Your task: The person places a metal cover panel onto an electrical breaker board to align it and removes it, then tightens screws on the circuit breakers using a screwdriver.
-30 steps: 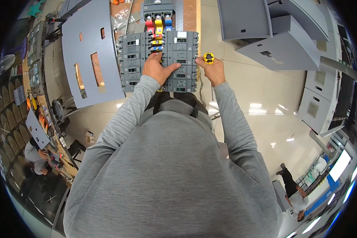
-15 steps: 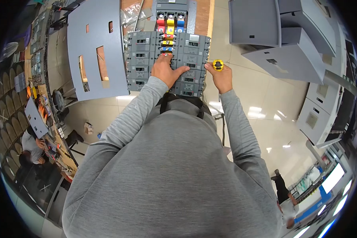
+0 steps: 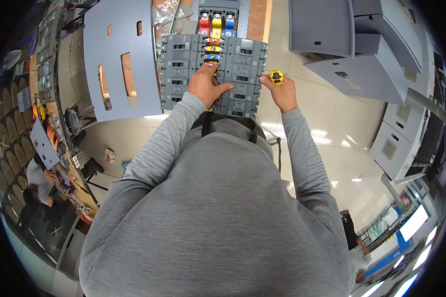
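Observation:
My left hand (image 3: 204, 85) rests on the strip of red, yellow and blue busbars (image 3: 213, 49) running between two columns of grey circuit breakers (image 3: 242, 69). Its fingertips reach a red bar while the thumb stretches right, apart from the fingers, over the right column. At that column's right edge, my right hand (image 3: 282, 91) is closed around a screwdriver (image 3: 276, 77). The yellow and black handle shows end-on; its shaft and tip are hidden. A larger grey breaker (image 3: 218, 4) with red, yellow and blue terminal bars lies at the top.
Left of the breakers lies a grey panel (image 3: 115, 34) with rectangular cut-outs. Grey metal enclosures (image 3: 319, 24) stand on the floor to the right. A person (image 3: 38, 178) sits at a bench far left, and another person (image 3: 359, 255) is at lower right.
In view, the breaker assembly has shifted slightly up and right. My right hand and the screwdriver have moved slightly right and up, while my left hand stays at the busbars.

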Action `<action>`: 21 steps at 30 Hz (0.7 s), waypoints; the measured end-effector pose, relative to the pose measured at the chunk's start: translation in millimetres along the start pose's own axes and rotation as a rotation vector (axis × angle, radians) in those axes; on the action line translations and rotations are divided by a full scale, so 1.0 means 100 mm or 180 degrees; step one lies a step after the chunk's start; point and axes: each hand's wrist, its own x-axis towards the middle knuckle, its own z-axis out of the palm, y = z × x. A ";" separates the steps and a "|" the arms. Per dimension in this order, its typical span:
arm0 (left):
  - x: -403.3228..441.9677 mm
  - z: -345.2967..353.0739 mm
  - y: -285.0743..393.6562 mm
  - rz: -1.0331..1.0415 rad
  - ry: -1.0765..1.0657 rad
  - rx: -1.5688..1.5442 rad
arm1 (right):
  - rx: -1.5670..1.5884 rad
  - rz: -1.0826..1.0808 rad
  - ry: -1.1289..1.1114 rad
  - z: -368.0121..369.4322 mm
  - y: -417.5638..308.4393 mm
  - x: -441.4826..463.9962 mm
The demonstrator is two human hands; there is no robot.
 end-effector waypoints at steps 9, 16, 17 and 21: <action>0.07 -0.02 0.00 -0.0043 -0.0071 0.0060 | -0.0009 0.0152 -0.0013 -0.01 0.01 -0.01; 0.06 -0.05 0.03 -0.0039 -0.0127 0.0119 | 0.0075 0.0147 0.0019 0.01 0.02 -0.03; 0.05 -0.06 0.04 -0.0057 -0.0153 0.0157 | 0.0095 0.0147 0.0008 0.00 0.01 -0.03; -0.07 0.00 -0.03 -0.0023 0.0099 -0.0326 | -0.0026 0.0319 -0.0030 -0.01 0.00 -0.02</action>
